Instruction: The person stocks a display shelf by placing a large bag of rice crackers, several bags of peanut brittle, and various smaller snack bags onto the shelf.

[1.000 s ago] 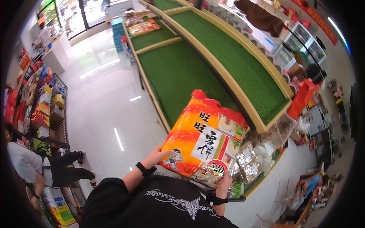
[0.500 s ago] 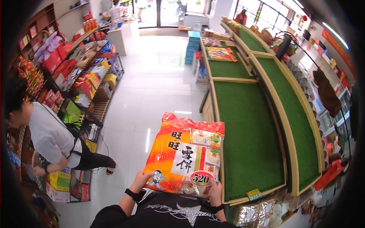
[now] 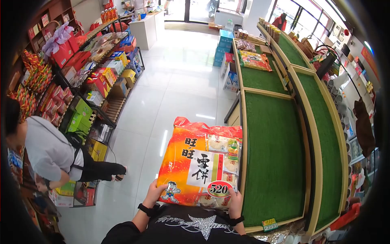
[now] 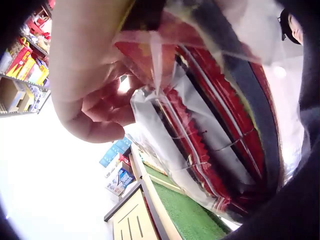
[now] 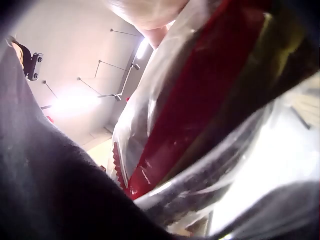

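Observation:
A large orange and red snack bag (image 3: 199, 162) is held upright in front of the torso, its printed face toward the head camera. My left hand (image 3: 153, 194) grips its lower left corner, thumb on the front. At the lower right corner my right hand (image 3: 235, 203) pinches it, thumb beside the "520" label. In the left wrist view, curled fingers of the left hand (image 4: 95, 95) hold the clear edge of the bag (image 4: 200, 130), with red wrappers inside. The right wrist view shows the bag (image 5: 190, 100) close up and part of the right hand (image 5: 150, 12).
Green-lined display shelf (image 3: 274, 158) to the right, with a price tag (image 3: 269, 224) at its near edge and bags (image 3: 255, 61) at its far end. Stocked shelves (image 3: 101, 87) and a person in grey (image 3: 53, 146) stand left. Tiled floor (image 3: 178, 89) runs between.
The head view has swung from the shelf toward the aisle, bringing the left shelves further into view. Both hands still grip the bag, which now appears more upright than one second ago.

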Tool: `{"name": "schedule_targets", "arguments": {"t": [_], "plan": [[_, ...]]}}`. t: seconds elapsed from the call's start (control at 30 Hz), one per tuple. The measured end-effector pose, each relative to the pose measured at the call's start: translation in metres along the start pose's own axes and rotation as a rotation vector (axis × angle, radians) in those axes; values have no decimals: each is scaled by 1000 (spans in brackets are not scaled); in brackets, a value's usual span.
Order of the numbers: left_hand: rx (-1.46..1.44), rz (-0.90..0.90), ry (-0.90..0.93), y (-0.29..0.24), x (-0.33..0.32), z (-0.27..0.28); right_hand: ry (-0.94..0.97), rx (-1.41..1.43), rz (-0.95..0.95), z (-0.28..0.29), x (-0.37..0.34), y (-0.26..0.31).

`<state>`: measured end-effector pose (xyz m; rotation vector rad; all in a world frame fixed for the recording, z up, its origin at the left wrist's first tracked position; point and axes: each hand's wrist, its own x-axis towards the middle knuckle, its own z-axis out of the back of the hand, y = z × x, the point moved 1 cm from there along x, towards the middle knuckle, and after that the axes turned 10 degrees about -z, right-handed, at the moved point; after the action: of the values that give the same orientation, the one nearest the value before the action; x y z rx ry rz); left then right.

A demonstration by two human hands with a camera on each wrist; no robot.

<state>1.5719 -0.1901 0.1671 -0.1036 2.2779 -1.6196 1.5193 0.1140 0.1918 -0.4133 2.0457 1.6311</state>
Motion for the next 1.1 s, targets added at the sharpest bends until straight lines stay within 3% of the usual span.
{"name": "schedule_targets", "arguments": {"t": [0.37, 0.6, 0.87, 1.1], "plan": [[64, -203, -18, -37, 119, -80, 86, 26, 136, -3, 128, 92], [104, -318, -113, -43, 150, -107, 179, 7, 85, -13, 175, 131], [30, -321, -176, -62, 188, -100, 167, -104, -40, -40, 217, 139], [13, -306, -167, -67, 269, -83, 144, -112, -47, -89, 260, 173]]}}
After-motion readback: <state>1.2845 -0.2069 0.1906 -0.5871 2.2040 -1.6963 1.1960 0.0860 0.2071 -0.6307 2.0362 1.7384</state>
